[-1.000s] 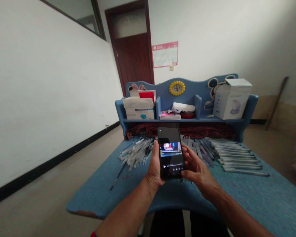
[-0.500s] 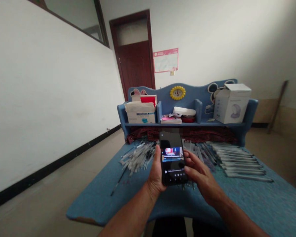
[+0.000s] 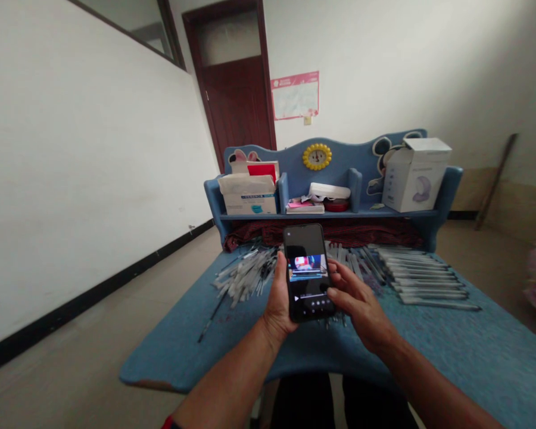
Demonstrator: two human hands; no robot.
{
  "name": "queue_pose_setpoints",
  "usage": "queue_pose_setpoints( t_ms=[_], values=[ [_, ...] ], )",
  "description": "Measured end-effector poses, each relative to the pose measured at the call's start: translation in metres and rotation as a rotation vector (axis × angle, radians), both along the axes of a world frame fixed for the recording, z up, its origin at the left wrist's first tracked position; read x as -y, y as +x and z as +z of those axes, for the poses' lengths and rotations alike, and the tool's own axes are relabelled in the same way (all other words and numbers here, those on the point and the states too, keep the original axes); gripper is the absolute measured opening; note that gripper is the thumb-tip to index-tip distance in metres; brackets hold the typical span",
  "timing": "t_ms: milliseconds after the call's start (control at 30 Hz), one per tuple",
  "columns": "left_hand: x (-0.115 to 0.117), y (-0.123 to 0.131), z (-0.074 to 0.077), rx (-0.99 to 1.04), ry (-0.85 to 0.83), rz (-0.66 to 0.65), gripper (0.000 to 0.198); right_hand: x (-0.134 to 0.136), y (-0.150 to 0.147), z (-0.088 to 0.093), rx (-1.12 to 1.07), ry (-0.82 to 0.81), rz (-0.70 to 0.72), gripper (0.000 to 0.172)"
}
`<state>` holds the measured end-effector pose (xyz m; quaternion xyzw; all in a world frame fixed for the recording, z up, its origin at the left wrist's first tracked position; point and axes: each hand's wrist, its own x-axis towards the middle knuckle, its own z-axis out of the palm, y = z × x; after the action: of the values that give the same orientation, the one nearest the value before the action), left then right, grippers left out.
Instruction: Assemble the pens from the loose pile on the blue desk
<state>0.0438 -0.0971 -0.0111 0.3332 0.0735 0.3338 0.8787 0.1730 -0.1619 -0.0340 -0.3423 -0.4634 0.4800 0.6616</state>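
Observation:
A black phone (image 3: 309, 274) is held upright over the blue desk (image 3: 174, 339), its screen lit with a picture and a playback bar. My left hand (image 3: 280, 301) grips its left side, thumb along the edge. My right hand (image 3: 360, 304) is at its right edge, thumb by the lower screen and fingers curled at the side and partly behind. Behind the phone lies a loose pile of pen-like sticks (image 3: 248, 277). To the right, several similar sticks (image 3: 429, 280) lie in a row.
A blue shelf (image 3: 254, 218) crosses the desk's back, holding an open mask box (image 3: 250, 202), papers, a white case and a white box (image 3: 415, 179). Dark red checked cloth (image 3: 361, 232) lies beneath. One stick (image 3: 212, 317) points toward the front left.
The camera view has tilted slightly, so the room and desk sit higher in the picture. Both hands still hold the phone in nearly the same pose.

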Motion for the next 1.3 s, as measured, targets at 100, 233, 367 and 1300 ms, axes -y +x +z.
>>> queue_pose_setpoints(
  t_ms=[100,233,367,1300],
  values=[
    [-0.0009,0.0011,-0.0004,0.004,-0.007,0.029,0.082,0.0003,0.0004,0.0004,-0.002,0.011,0.007,0.052],
    [-0.002,0.0014,-0.0003,0.01,-0.016,0.05,0.083,-0.0005,-0.0003,0.0,-0.013,0.026,0.023,0.056],
    [-0.0021,0.0003,-0.0004,-0.011,-0.007,0.069,0.083,-0.0016,-0.0024,-0.0007,-0.033,0.018,0.025,0.063],
    [-0.0005,0.0029,-0.0004,-0.006,-0.025,0.107,0.082,-0.0024,-0.0026,-0.0049,-0.004,0.059,0.041,0.07]
  ],
)
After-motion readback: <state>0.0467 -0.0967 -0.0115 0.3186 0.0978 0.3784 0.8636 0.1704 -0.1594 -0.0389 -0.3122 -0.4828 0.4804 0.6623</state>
